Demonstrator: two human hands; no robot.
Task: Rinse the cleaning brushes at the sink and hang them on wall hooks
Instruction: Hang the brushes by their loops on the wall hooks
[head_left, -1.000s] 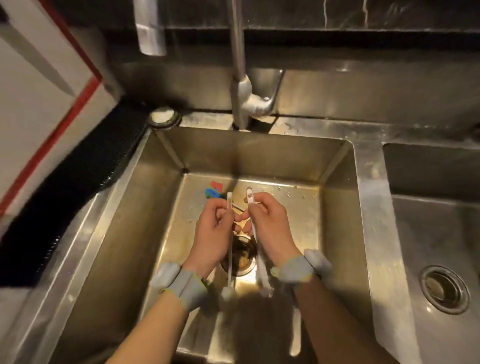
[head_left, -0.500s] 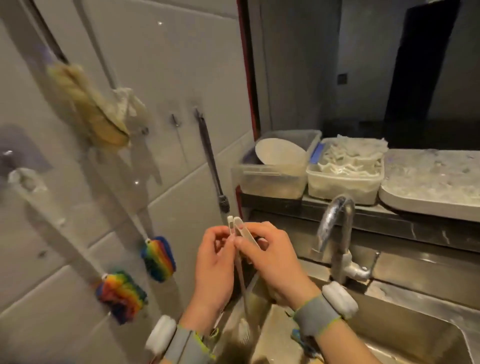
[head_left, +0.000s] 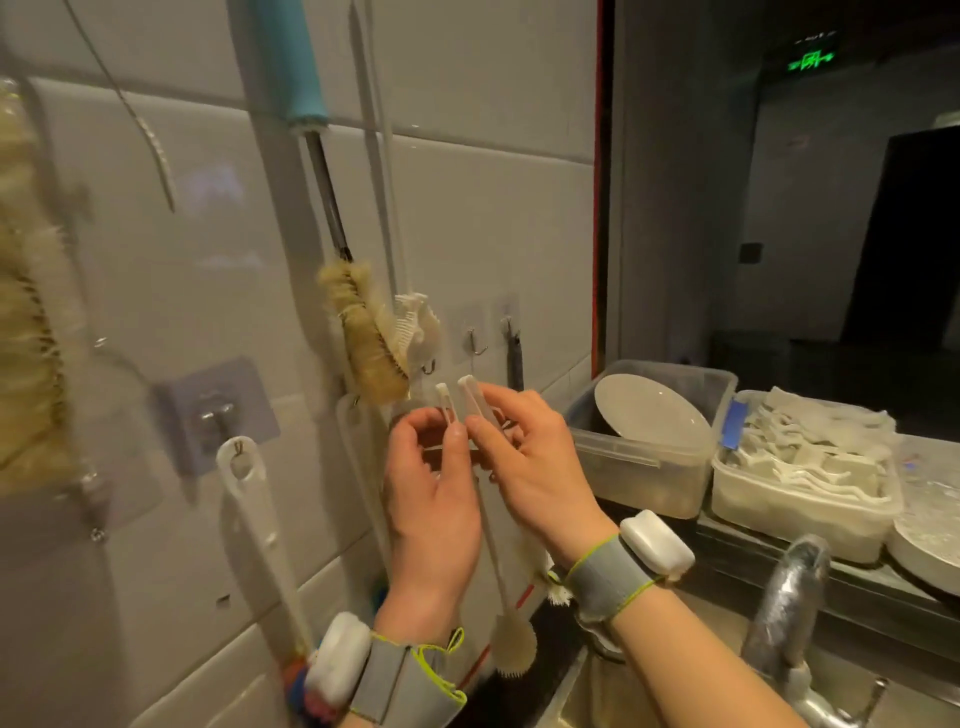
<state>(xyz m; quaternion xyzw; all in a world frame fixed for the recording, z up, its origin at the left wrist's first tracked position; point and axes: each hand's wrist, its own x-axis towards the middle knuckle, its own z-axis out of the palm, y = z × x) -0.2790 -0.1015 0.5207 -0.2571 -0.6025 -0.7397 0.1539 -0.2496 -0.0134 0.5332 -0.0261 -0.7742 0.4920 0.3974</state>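
I hold two thin white brushes upright in front of the tiled wall. My left hand (head_left: 434, 488) pinches the handle of the thin brush (head_left: 498, 571), whose round bristle head (head_left: 513, 647) hangs below my wrist. My right hand (head_left: 535, 467) grips the second white brush (head_left: 471, 397); its bristle end peeks out under that wrist. Both handle tips sit just below and left of two bare metal wall hooks (head_left: 475, 340). A third hook (head_left: 511, 327) to the right carries a dark handle.
Several brushes hang on the wall: a tan bottle brush (head_left: 369, 332), a white silicone brush (head_left: 415, 325), a white long-handled brush (head_left: 260, 525) on an adhesive hook. On the right, a shelf holds plastic tubs (head_left: 649, 467) with a plate and white items. The faucet (head_left: 784, 608) stands at lower right.
My view swung up from the sink basin to the wall. Both hands rose with the two brushes from over the drain to just below the hooks.
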